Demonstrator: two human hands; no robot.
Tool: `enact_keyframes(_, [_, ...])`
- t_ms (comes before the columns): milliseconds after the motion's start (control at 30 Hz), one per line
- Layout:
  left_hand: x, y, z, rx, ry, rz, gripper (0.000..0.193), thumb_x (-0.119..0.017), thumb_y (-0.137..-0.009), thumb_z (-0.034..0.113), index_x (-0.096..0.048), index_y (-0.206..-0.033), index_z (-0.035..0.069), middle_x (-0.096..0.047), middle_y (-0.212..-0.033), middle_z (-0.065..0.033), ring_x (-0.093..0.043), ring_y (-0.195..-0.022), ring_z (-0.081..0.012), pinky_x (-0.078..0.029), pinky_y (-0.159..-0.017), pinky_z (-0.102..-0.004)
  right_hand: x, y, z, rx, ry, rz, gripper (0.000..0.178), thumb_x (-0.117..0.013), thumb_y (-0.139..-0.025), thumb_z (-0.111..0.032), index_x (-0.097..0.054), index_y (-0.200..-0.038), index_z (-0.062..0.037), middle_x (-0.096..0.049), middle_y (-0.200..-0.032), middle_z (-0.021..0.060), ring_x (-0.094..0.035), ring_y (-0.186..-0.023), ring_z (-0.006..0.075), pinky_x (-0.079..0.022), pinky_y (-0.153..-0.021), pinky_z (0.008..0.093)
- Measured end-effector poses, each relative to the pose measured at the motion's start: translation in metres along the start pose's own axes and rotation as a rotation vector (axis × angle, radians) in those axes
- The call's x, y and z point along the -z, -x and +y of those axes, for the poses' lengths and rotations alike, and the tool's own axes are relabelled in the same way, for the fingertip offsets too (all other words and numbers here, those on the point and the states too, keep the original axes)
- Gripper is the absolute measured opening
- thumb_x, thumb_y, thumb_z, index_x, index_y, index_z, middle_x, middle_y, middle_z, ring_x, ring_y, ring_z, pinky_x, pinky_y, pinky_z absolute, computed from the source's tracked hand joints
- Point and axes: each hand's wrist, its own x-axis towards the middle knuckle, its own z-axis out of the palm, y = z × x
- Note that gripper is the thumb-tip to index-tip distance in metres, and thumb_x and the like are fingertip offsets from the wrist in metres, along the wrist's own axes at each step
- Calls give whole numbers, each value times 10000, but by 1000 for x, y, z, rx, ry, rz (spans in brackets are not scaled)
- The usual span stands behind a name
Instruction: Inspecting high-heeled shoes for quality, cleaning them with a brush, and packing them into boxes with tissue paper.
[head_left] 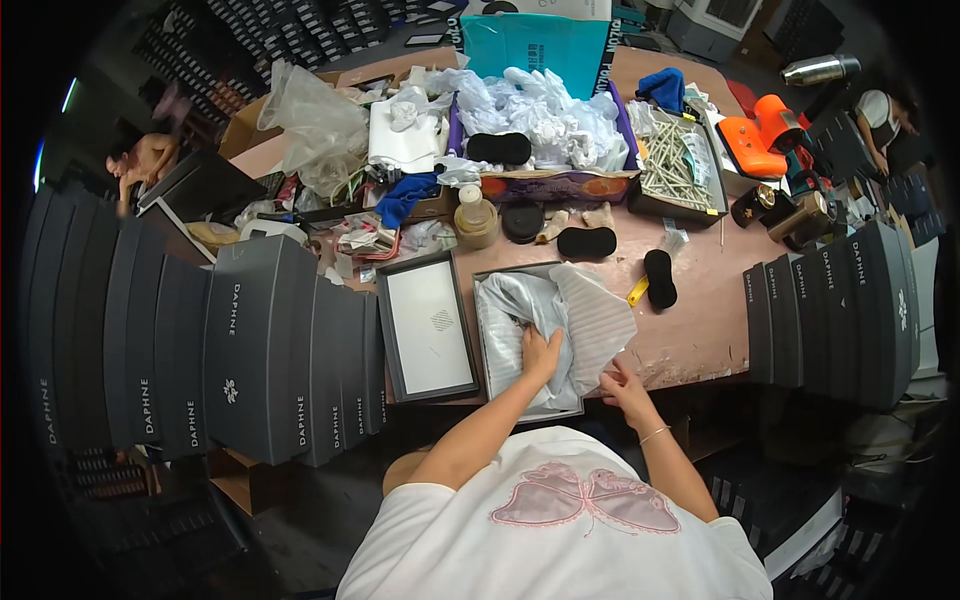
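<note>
An open shoe box (482,345) stands at the table's front edge, lined with pale grey tissue paper (508,297). My left hand (541,357) reaches into it, its fingers bent around a fold of the tissue; what lies beneath is hidden. A white ribbed packing sheet (597,318) sticks up over the box's right side. At this sheet's lower edge, my right hand (628,393) has thumb and fingers closed on it. Left of the box lies a dark grey lid (428,322), white inside face up.
Dark grey shoe boxes are stacked on the left (262,340) and right (835,310). Behind are a purple-edged carton (560,188) of crumpled tissue, a bottle (476,218), black oval pads (587,243), a yellow cutter (638,291), a tray of sticks (680,170) and an orange tape dispenser (752,145).
</note>
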Motion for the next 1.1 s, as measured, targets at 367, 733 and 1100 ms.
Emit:
enact_keyframes(367, [146, 23, -50, 278, -165, 111, 423, -657, -853, 231, -507, -1156, -23, -638, -923, -194, -625, -899, -318, -485, -825, -380, -53, 31, -55, 586, 404, -398, 188, -529, -856, -42, -599, -1029, -16, -627, -860, 94, -613, -747, 183, -483, -678, 299])
enact_keyframes(733, [216, 102, 71, -120, 249, 51, 156, -577, -914, 97, -551, -1010, -23, -608, -823, -30, -521, -724, -62, -449, -637, -252, -108, -75, -43, 908, 1237, -328, 604, -538, -901, -449, -445, -1376, -87, -297, -1485, 199, -222, -1391, 388, -155, -1123, 537])
enact_keyframes(1100, [136, 120, 60, -364, -218, 27, 699, -623, -894, 356, -345, -1372, -70, -461, -1300, -253, -444, -1234, -323, -345, -1036, -397, 2, -43, -25, 269, 283, -178, 624, -587, -916, -280, -341, -1428, -20, -524, -1329, 139, -514, -1186, 220, -400, -994, 327])
